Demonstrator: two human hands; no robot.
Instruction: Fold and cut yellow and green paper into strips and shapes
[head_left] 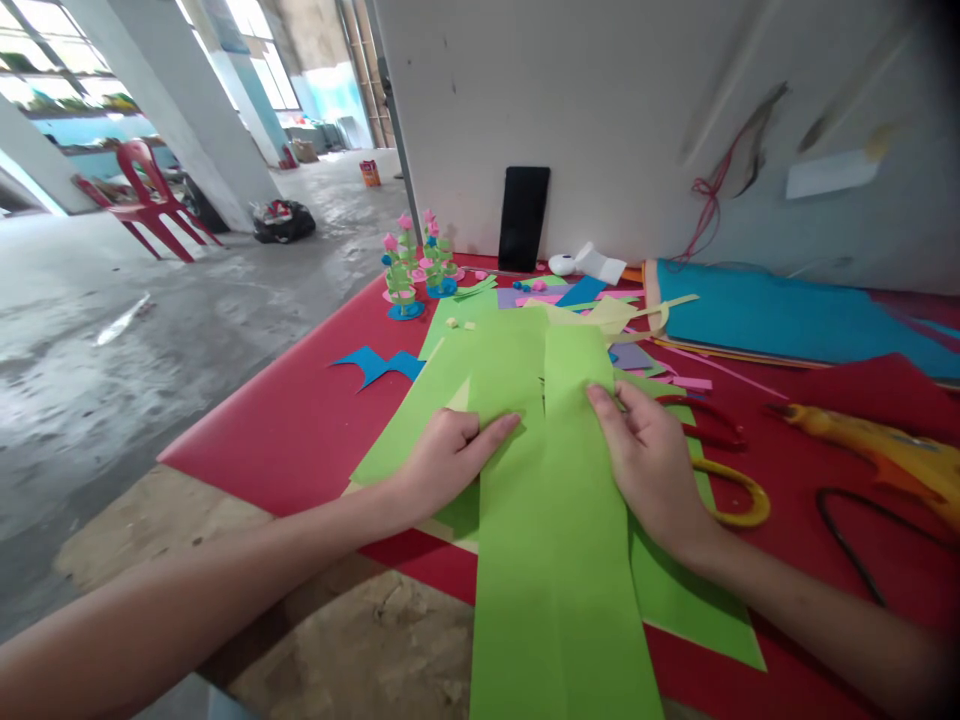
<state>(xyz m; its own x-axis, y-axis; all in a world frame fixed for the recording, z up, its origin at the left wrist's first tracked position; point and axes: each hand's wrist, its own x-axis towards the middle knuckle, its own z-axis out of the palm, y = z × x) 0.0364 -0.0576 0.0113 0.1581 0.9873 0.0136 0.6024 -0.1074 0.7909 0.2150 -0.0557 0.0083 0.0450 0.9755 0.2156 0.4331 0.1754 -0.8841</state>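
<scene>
A long green paper strip [555,540] runs from the middle of the table toward me, with a slit or tear at its far part. My left hand [454,455] pinches its left side, thumb on top and fingers curled. My right hand [656,460] grips the right edge between thumb and fingers. More green sheets [705,610] lie beneath. Beside my right hand are scissors [739,492] with a yellow and a red handle, partly hidden under the paper. A yellow glue gun [885,445] rests farther right.
Small paper trees [405,275] and a blue cutout [379,365] stand or lie at the left. A black phone [524,218] leans on the white wall. Paper scraps and blue sheets [787,320] lie behind. A red chair [150,200] is on the floor.
</scene>
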